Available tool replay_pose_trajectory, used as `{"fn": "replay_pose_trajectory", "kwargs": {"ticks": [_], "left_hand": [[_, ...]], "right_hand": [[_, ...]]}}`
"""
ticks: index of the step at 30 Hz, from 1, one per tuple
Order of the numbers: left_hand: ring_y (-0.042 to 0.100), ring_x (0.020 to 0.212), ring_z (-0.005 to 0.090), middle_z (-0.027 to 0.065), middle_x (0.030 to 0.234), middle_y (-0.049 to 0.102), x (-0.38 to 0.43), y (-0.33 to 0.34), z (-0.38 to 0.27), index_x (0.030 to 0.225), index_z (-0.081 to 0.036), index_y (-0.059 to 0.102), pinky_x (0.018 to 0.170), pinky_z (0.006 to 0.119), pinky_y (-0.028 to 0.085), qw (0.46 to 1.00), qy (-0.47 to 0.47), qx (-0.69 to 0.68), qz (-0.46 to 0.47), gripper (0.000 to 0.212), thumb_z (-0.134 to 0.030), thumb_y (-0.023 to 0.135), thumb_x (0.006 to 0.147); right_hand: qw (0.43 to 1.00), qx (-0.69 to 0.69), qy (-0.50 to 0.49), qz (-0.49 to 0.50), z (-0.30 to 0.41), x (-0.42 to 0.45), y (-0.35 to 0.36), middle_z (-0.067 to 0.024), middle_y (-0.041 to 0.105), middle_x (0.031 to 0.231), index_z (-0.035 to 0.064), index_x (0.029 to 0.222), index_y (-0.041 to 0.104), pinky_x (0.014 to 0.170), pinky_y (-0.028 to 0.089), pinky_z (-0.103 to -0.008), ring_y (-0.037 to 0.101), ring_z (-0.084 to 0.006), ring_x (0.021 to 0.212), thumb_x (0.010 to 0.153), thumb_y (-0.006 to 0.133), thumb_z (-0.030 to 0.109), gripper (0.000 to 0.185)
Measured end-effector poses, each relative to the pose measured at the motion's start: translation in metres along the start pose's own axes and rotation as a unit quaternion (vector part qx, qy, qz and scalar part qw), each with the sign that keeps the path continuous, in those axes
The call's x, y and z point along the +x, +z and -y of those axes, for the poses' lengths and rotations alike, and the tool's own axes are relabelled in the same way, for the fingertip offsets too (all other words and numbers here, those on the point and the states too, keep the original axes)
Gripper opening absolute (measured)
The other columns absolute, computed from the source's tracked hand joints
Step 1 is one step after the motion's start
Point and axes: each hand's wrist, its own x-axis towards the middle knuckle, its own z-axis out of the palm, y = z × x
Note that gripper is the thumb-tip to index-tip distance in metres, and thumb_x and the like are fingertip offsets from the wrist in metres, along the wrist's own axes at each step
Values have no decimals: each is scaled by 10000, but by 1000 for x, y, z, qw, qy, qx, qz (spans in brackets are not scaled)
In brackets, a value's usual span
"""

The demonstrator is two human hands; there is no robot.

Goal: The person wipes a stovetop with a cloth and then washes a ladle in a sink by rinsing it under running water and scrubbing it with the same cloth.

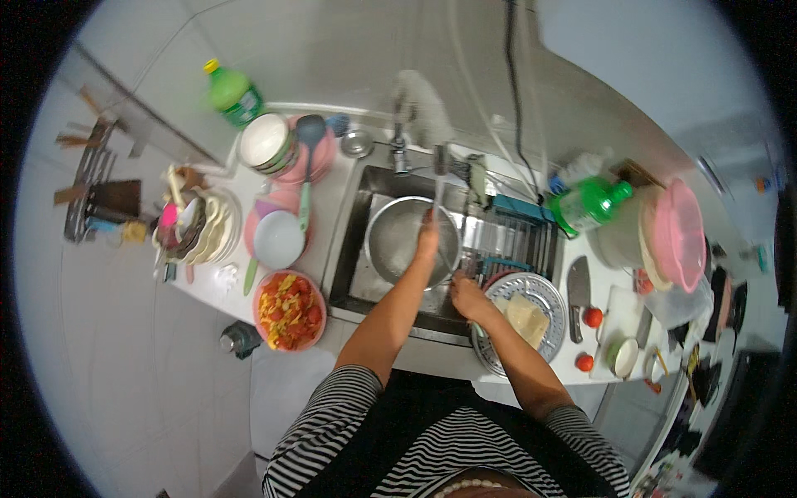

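A round metal pot (387, 249) stands in the steel sink (341, 274). My left hand (428, 236) is over the pot's right side, at the lower end of a slender upright thing (439, 187) below the faucet (400, 152); blur hides whether the fingers grip it. Beyond the pot's lower right rim, my right hand (468, 297) is closed around a long utensil. Its pale green handle end (478, 330) sticks out below the hand, and a thin shaft slants up towards the pot. Close to my right forearm, a perforated metal steamer plate (556, 311) holds pale flat pieces (528, 317).
Left counter: a pink bowl of tomato and egg (291, 311), stacked bowls (264, 140) and a spatula (306, 180). A dish rack (520, 239) fills the sink's right side. Right counter: a cleaver (579, 289), tomatoes (593, 317), a green bottle (585, 207) and a pink basin (680, 236).
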Motion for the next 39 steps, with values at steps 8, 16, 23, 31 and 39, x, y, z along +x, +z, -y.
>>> {"fn": "replay_pose_trajectory", "kwargs": {"ticks": [8,16,23,31,39], "left_hand": [[583,745,399,246,820,598,30,-36,22,760,15,605,682,434,454,948,164,216,-165,249,-233,590,768],[614,684,235,86,863,615,-3,-35,14,955,-70,599,647,413,496,946,-257,-198,-3,426,-473,563,825],[508,1060,278,80,1127,563,1,-35,10,1132,-77,527,908,486,386,862,-186,-463,84,364,-331,547,872],[595,800,213,75,951,606,-11,-67,-40,1018,-38,578,657,355,474,951,-109,-244,153,291,-219,664,806],[560,808,155,53,893,595,-19,-61,-74,981,-7,551,700,291,443,995,0,-73,63,281,-136,687,771]], "right_hand": [[996,86,26,4,33,-17,8,-192,518,569,-34,890,450,405,408,-414,527,-328,459,819,478,82,139],[837,506,177,107,34,-14,-20,-23,304,433,31,860,437,249,225,-288,281,-143,269,925,421,223,203],[854,482,121,154,3,4,-17,-31,312,432,28,860,427,243,246,-308,294,-155,263,950,374,241,238],[841,519,39,151,2,83,3,-52,469,569,28,877,463,396,381,-279,421,-132,428,924,458,271,248],[838,542,50,42,41,121,-13,-98,548,708,8,1015,454,403,391,-272,469,-145,470,881,537,173,228]]}}
